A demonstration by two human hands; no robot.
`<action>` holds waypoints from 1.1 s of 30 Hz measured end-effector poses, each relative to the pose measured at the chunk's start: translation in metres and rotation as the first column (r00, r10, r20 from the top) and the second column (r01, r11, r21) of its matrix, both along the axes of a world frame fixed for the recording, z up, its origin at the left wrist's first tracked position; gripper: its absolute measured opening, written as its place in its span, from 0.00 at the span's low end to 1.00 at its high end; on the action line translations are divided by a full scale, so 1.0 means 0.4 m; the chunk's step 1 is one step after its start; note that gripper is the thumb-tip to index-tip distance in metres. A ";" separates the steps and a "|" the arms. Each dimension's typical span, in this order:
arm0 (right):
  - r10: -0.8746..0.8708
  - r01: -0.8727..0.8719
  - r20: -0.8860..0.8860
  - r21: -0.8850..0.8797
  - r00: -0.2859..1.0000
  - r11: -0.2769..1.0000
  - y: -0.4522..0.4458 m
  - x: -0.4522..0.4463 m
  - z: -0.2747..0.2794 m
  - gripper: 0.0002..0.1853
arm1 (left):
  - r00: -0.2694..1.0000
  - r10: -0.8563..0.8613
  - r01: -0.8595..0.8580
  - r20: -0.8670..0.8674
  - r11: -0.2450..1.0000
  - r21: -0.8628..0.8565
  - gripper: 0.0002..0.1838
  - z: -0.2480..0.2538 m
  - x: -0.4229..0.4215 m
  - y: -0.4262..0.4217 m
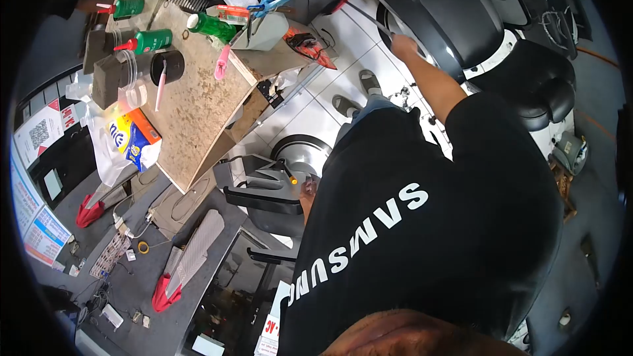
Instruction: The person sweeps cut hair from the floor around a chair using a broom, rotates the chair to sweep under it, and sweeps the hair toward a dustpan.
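My right hand (403, 47) is wrapped round the handle of a broom (369, 17). The broom's red head (342, 1) rests low over the white tiled floor, beside a black salon chair (442, 3). My left hand (308, 188) shows only partly past the edge of my black shirt. Its fingers look loosely bent and apart, with nothing visible in them. It hangs close to a second chair's black armrest (264, 200) and round metal base (306, 153).
A wooden counter (198, 102) stands to the left, with green bottles (153, 41), a black cup (173, 66) and a yellow-blue packet (135, 135). Black hair clippings (432, 120) lie on the floor near my feet (369, 81). A cap (570, 151) sits at the right.
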State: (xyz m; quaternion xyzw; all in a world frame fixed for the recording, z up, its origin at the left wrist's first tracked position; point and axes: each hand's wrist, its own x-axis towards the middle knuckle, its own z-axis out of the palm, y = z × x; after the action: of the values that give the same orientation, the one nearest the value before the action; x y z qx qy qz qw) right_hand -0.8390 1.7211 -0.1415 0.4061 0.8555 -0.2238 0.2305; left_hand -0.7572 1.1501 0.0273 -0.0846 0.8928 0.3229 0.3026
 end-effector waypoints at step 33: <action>0.051 -0.002 0.298 -0.163 0.953 0.987 -0.149 0.548 0.119 0.31 | 0.980 -0.164 0.156 0.114 0.985 0.075 0.16 -0.103 -0.025 0.016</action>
State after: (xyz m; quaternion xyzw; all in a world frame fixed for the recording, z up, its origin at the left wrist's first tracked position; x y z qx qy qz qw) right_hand -0.6196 1.6613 -0.0938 0.4039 0.7949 -0.2243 0.3933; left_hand -0.7672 1.1564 -0.0140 -0.0216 0.8659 0.3209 0.3831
